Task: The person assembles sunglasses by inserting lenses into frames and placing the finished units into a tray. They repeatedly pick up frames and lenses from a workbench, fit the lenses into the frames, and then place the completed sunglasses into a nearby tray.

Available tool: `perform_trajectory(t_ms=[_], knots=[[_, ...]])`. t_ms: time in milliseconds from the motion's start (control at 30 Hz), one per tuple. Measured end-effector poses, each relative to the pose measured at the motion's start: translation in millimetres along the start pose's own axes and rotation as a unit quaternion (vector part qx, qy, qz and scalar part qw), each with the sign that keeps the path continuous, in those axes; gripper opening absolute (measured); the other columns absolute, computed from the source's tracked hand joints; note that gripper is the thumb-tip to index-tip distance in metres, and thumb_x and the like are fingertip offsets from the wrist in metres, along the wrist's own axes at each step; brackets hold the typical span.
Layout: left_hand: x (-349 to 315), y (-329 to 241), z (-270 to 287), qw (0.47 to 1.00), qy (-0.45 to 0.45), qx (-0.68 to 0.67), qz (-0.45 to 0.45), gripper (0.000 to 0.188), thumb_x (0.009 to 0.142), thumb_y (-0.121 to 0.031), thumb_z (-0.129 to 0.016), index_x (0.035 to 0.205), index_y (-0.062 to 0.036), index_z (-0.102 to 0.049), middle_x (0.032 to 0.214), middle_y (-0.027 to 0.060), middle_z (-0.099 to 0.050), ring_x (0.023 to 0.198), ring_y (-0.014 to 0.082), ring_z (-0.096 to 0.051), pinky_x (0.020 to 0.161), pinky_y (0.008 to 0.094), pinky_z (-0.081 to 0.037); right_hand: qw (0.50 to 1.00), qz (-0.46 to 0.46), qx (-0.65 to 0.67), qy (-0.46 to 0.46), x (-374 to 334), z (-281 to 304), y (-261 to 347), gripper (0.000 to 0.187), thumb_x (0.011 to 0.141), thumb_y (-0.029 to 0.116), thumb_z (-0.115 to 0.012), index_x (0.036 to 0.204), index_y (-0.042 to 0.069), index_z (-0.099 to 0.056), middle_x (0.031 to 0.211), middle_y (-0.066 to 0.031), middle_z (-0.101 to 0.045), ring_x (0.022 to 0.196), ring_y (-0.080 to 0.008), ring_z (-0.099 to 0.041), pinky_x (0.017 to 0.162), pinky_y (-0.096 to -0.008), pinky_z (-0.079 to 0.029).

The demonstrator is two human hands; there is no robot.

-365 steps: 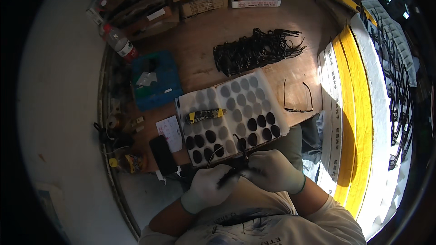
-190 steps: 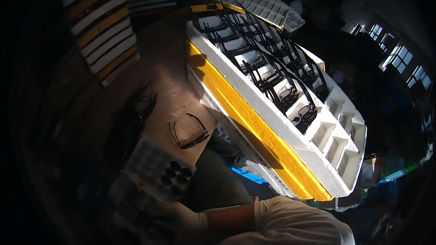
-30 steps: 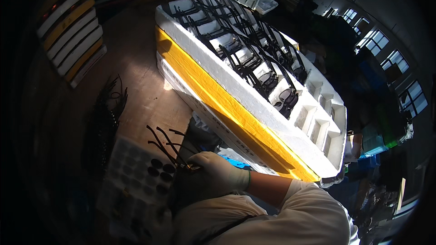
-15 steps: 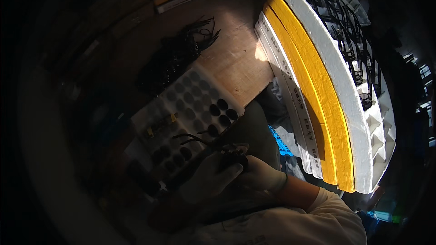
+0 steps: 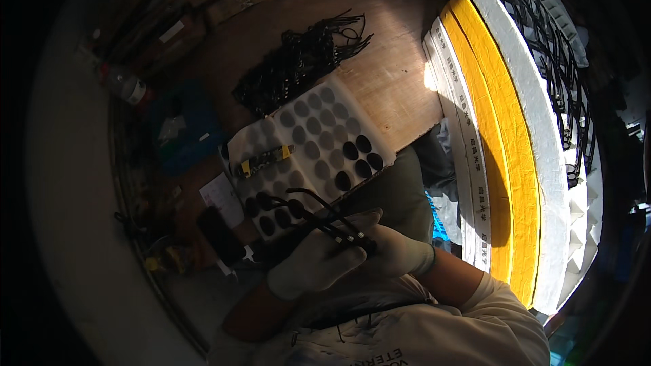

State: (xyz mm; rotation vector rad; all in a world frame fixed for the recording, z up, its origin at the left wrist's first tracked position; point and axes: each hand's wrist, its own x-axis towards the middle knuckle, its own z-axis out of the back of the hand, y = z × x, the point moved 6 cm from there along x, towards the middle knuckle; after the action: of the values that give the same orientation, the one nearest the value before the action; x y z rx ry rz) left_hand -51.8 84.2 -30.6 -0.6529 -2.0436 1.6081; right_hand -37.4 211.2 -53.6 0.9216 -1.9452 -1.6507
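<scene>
Both of my hands wear pale gloves and are closed on a dark pair of glasses [image 5: 332, 222] in front of my body. My left hand [image 5: 315, 263] grips it from the left, the thumb lying along the front part. At the other side, my right hand [image 5: 400, 249] has its fingers curled round it. Two thin dark temple arms point up and left, over the near edge of a pale lens tray [image 5: 306, 156]. Most of the front is hidden by my fingers. Rows of round dark lenses [image 5: 365, 144] lie in the tray, many under a translucent sheet.
A heap of black glasses frames [image 5: 291, 71] lies beyond the tray. Tall stacked white and yellow foam trays [image 5: 498, 122] stand at the right, more frames on their far side. A black-and-yellow strip [image 5: 266, 160] rests on the sheet. A bottle [image 5: 125, 85] and blue bin [image 5: 183, 125] are left.
The view has shifted, so the scene sits further right and lower. The glasses have turned in my hands; both temple arms now show side by side. My hands still grip them.
</scene>
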Motion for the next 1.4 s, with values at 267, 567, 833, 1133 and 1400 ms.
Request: perform_trajectory(t_ms=[267, 567, 833, 1133, 1400], knots=[[9, -20, -8, 0.986, 0.033, 0.130, -0.100, 0.045, 0.095, -0.014, -0.070, 0.137, -0.0021, -0.063, 0.130, 0.0188, -0.069, 0.122, 0.0276, -0.067, 0.101, 0.0378, -0.055, 0.975, 0.121, -0.180, -0.047, 5, 0, 10, 0.049, 0.083, 0.000, -0.071, 0.131, 0.001, -0.063, 0.131, -0.0205, -0.065, 0.117, -0.0327, -0.066, 0.098, -0.0397, -0.055], [11, 8, -1, 0.987, -0.059, -0.043, 0.140, 0.028, 0.095, -0.009, -0.067, 0.120, 0.0037, -0.070, 0.134, 0.0170, -0.067, 0.123, 0.0213, -0.064, 0.105, 0.0353, -0.051, 0.999, 0.036, -0.018, -0.028, -8, 5, 4, 0.072, 0.092, 0.003, -0.066, 0.157, -0.001, -0.034, 0.145, -0.0195, -0.055, 0.136, -0.0291, -0.054, 0.113, -0.0400, -0.045], [11, 18, 5, 0.986, -0.074, -0.056, 0.141, 0.037, 0.099, -0.010, -0.064, 0.132, 0.0047, -0.064, 0.140, 0.0181, -0.062, 0.132, 0.0243, -0.058, 0.113, 0.0384, -0.044, 0.998, -0.041, -0.039, -0.012, -9, 8, -8, 0.067, 0.096, 0.002, -0.062, 0.156, -0.001, -0.032, 0.138, -0.0156, -0.056, 0.132, -0.0250, -0.054, 0.112, -0.0364, -0.043], [0, 22, 32, 0.993, -0.090, 0.077, 0.026, 0.069, 0.108, -0.051, -0.047, 0.145, 0.0070, -0.051, 0.144, 0.0167, -0.060, 0.129, 0.0266, -0.059, 0.112, 0.0387, -0.044, 0.966, -0.075, 0.238, -0.064, -10, 15, 2, 0.068, 0.093, -0.006, -0.064, 0.155, 0.002, -0.037, 0.130, -0.0059, -0.059, 0.117, -0.0144, -0.057, 0.100, -0.0290, -0.050], [24, 49, 29, 0.994, -0.066, -0.060, -0.064, 0.071, 0.108, -0.053, -0.045, 0.148, 0.0053, -0.048, 0.148, 0.0225, -0.055, 0.138, 0.0339, -0.053, 0.118, 0.0461, -0.040, 0.837, 0.033, -0.458, -0.297, -176, 32, 163, 0.058, 0.081, -0.007, -0.056, 0.138, 0.000, -0.045, 0.122, -0.0247, -0.061, 0.113, -0.0425, -0.062, 0.095, -0.0446, -0.052]])
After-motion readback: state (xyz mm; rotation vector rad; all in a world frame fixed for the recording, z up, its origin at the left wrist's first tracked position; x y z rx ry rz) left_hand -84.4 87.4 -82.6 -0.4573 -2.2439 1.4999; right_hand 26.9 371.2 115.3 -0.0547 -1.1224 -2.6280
